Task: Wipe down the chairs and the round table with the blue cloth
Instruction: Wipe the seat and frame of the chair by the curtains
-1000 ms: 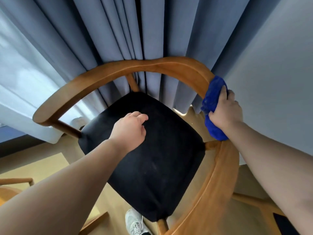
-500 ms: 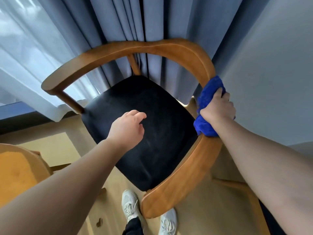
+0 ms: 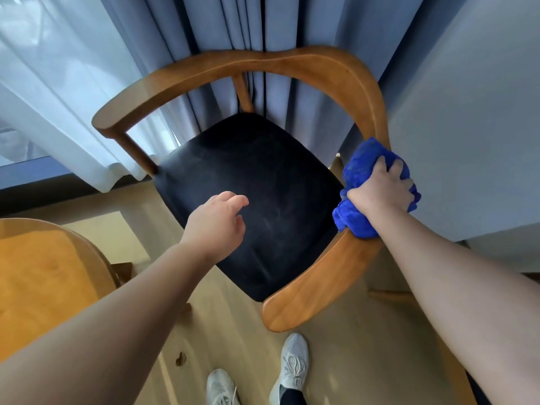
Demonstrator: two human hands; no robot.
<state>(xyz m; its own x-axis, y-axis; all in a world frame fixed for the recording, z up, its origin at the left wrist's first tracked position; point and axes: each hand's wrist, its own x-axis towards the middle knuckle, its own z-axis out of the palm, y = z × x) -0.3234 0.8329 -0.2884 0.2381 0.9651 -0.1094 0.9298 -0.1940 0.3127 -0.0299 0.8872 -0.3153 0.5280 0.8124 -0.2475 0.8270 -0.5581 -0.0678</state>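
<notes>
Right hand [image 3: 380, 190] grips cloth [image 3: 350, 220] on the rail [image 3: 321, 276], now slid from 2 toward 3 o'clock. My left hand [image 3: 214, 226] loose, empty, still over seat [image 3: 248, 159]. Table [image 3: 43, 273] at 8 o'clock.

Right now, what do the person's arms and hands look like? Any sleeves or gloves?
No sleeves or gloves. The left forearm and right forearm are bare as far as the picture shows. The left grip and right grip are bare hands, with no rings, watch or bracelet in view.

Left hand [image 3: 214, 222] extended, fingers loosely curled, seemingly empty; right hand [image 3: 381, 190] grips blue cloth [image 3: 358, 168].
</notes>
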